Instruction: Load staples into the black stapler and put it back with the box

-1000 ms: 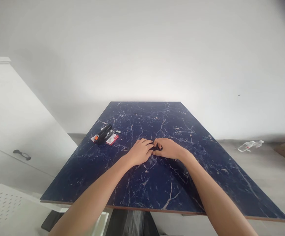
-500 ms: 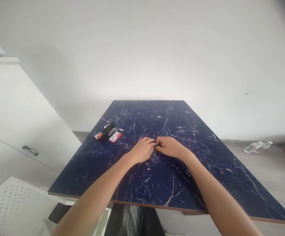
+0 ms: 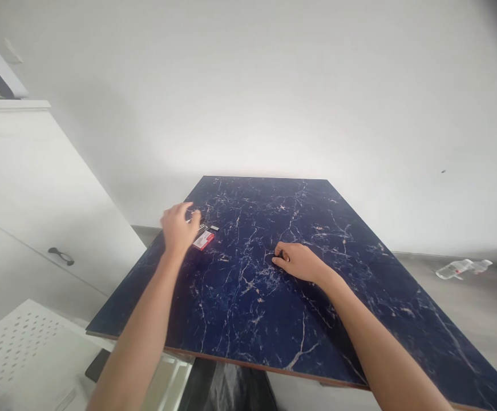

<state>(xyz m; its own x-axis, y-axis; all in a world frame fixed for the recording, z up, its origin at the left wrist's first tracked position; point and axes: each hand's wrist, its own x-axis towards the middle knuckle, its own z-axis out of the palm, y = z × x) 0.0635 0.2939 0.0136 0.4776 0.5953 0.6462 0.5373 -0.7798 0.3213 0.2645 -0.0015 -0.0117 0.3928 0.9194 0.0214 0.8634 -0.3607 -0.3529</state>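
Observation:
My left hand (image 3: 178,228) is over the small group of items on the left of the table, thumb and fingers apart and nothing seen between them. Beside its thumb lies a red and white packet (image 3: 204,240), with a small light-coloured tab (image 3: 214,228) just behind it. Most of the black item in that group is hidden behind the hand. My right hand (image 3: 296,260) rests near the middle of the dark blue marbled table (image 3: 248,302), its fingers curled in toward the thumb. Something small and dark seems to be at its fingertips, too small to name.
White cabinets with a dark handle (image 3: 61,256) stand to the left. A perforated white panel (image 3: 21,348) is low at the left. Clear plastic bottles (image 3: 462,269) lie on the floor at the right. The wall rises behind the table's far edge.
My left hand has left my right hand and moved left and away from me to the items, its fingers spreading. The right hand stays in place, still curled. The view has shifted slightly.

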